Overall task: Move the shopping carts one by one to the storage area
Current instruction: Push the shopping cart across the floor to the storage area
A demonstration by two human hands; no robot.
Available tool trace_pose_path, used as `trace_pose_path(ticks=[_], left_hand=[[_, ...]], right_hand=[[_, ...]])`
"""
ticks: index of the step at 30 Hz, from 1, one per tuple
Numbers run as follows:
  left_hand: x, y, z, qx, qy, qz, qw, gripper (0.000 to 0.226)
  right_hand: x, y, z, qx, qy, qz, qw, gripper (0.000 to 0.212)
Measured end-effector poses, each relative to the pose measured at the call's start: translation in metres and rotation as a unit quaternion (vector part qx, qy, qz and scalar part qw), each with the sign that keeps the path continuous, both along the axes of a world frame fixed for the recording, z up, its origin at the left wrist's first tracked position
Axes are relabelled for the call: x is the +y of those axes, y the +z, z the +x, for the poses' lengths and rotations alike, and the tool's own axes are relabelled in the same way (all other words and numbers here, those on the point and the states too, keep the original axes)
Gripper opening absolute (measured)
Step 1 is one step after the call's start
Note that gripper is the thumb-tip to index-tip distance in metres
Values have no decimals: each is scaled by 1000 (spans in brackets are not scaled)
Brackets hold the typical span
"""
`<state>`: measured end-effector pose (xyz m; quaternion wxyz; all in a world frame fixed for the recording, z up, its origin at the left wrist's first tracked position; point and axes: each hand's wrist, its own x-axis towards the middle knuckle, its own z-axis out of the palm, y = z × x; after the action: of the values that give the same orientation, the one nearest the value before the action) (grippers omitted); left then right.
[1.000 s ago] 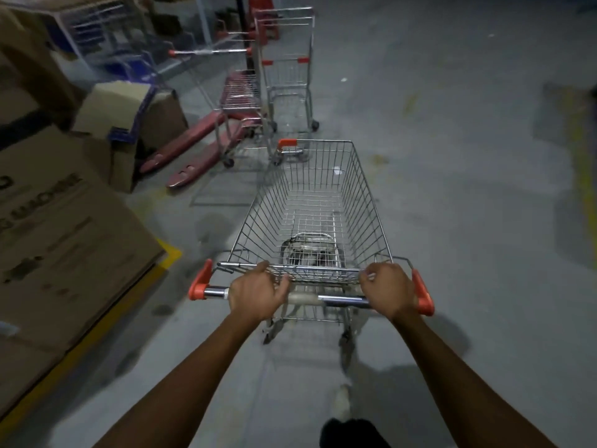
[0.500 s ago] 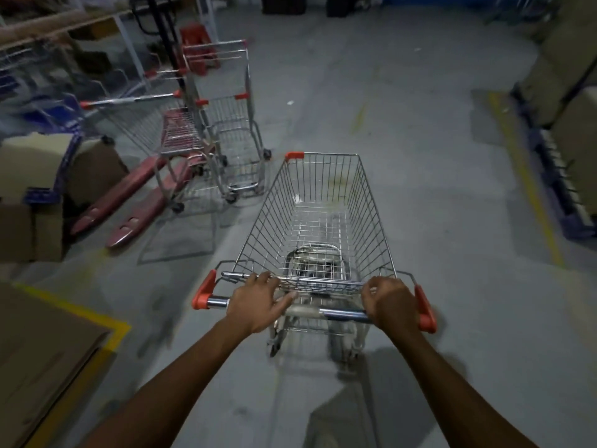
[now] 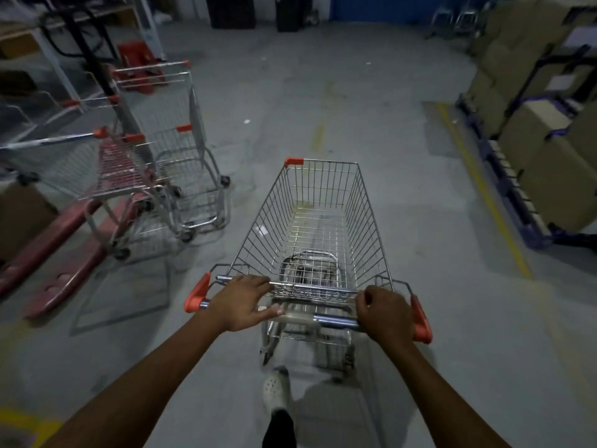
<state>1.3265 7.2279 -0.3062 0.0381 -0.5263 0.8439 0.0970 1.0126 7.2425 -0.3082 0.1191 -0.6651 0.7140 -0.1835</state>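
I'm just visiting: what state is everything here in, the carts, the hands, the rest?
Pushed cart: upright, basket empty, both hands on its handle.
Left hand: fingers straight, resting on the handle.
Right hand: grips the handle.
Parked carts: upright, standing together on the left.
Pallet jack: forks low at the floor.
Boxes: stacked, closed, on the right.

No text, number or brand could be read; the pale labels (image 3: pixel 560 81) on the cardboard boxes (image 3: pixel 546 176) were too blurred.

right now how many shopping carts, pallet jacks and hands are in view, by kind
shopping carts: 3 (pushed cart, near parked cart, far parked cart)
pallet jack: 1
hands: 2 (left hand, right hand)
total: 6
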Motion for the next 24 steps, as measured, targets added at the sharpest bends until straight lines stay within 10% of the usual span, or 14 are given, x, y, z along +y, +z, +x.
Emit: trace_pose_path(ticks=[24], left_hand=[[-505, -8, -58, -28, -105, -56, 992, 86]], right_hand=[[-463, 12, -55, 41, 16, 122, 992, 64]])
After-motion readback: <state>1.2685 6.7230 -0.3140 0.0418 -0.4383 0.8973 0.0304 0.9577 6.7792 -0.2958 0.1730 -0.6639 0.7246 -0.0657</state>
